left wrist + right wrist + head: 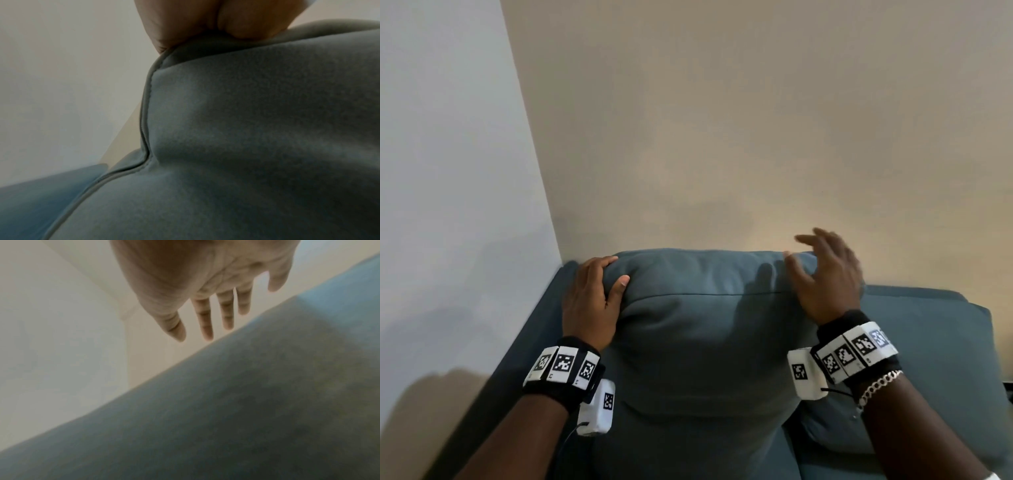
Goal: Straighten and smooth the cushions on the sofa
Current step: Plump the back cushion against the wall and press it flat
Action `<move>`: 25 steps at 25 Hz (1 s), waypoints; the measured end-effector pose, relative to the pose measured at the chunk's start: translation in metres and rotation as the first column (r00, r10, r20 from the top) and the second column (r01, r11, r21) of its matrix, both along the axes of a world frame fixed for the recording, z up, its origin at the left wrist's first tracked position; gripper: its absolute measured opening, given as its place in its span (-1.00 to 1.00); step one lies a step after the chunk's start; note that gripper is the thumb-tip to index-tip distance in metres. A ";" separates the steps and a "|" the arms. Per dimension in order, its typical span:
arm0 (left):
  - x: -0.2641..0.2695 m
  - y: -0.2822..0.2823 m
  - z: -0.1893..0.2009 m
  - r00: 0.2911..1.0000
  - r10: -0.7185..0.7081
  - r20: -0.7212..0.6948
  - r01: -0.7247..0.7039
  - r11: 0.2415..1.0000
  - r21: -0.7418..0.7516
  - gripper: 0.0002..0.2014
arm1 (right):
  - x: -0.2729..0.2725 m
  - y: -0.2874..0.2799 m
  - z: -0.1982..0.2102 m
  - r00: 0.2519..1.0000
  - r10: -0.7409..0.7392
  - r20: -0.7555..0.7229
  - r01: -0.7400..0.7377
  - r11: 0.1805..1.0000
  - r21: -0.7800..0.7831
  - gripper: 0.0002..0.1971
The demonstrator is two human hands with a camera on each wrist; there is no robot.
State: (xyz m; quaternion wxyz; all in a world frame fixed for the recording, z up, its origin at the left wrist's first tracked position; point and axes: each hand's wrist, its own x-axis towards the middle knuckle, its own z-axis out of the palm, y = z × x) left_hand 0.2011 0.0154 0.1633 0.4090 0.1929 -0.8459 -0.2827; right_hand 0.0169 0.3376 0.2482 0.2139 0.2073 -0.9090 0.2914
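A plump blue-grey back cushion (702,329) stands upright on the sofa (527,342) against the wall. My left hand (594,294) grips its upper left corner, fingers curled over the top edge and thumb pressing into the front. In the left wrist view that hand (216,24) pinches the cushion's piped corner (246,129). My right hand (825,270) hovers at the upper right corner with spread, straight fingers, blurred, holding nothing. The right wrist view shows its open fingers (205,318) just above the cushion's top edge (226,402).
A second back cushion (928,342) of the same colour sits lower on the right, partly behind the first. The sofa's left arm runs along a white side wall (448,171). A beige wall (722,120) rises directly behind the cushions.
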 end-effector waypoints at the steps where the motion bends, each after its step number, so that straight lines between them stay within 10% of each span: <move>1: 0.002 0.001 0.003 1.000 0.012 -0.014 -0.012 1.000 0.000 -0.59 | -0.009 0.013 0.000 0.992 -0.114 0.053 0.116 0.992 -0.043 -0.48; 5: 0.005 0.007 0.008 0.999 0.043 0.022 -0.043 0.999 -0.003 -0.66 | -0.026 0.024 -0.035 0.886 -0.080 0.456 0.222 0.938 -0.265 -0.36; 10: -0.001 0.013 0.046 0.953 0.149 0.264 -0.144 0.989 -0.040 -0.49 | -0.021 0.008 -0.034 0.889 0.002 0.458 0.193 0.905 -0.378 -0.36; 20: -0.069 0.125 0.079 0.766 -0.027 0.643 0.235 0.942 -0.241 0.20 | 0.016 -0.033 -0.017 0.843 0.351 0.408 -0.151 0.882 -0.447 -0.43; 25: -0.090 0.133 0.079 0.862 -0.077 0.501 0.242 0.932 -0.271 -0.25 | 0.008 -0.022 -0.040 0.755 0.598 0.269 -0.281 0.666 -0.691 -0.66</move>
